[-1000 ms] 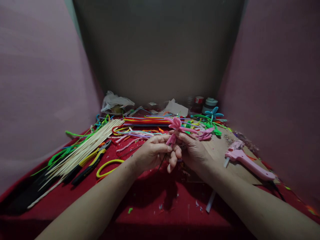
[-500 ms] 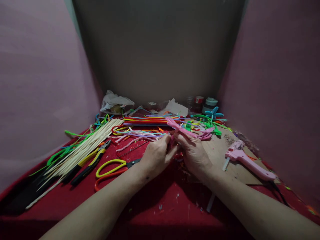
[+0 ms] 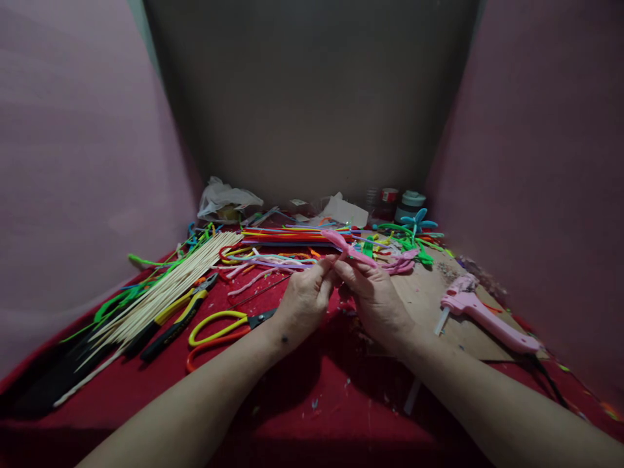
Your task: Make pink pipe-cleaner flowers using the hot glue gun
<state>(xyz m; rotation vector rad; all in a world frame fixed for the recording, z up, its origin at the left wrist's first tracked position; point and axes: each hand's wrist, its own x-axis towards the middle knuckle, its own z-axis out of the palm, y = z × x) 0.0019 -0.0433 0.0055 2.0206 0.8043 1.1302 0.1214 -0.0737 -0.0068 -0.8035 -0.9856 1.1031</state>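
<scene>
My left hand and my right hand meet over the middle of the red cloth, fingers pinched together. Both grip a pink pipe-cleaner piece that sticks up and away from my fingertips, tilted to the right. Its lower part is hidden between my fingers. Just behind my hands lies a heap of coloured pipe cleaners.
Left of my hands lie yellow-handled scissors, yellow-and-black pliers and a bundle of bamboo skewers. A pink glue gun rests on cardboard at right. A blue pipe-cleaner flower, jars and crumpled paper stand by the back wall.
The pink piece has tipped from upright to slanting right. My left hand moved off the scissors, which now show in full, and both hands closed tighter together.
</scene>
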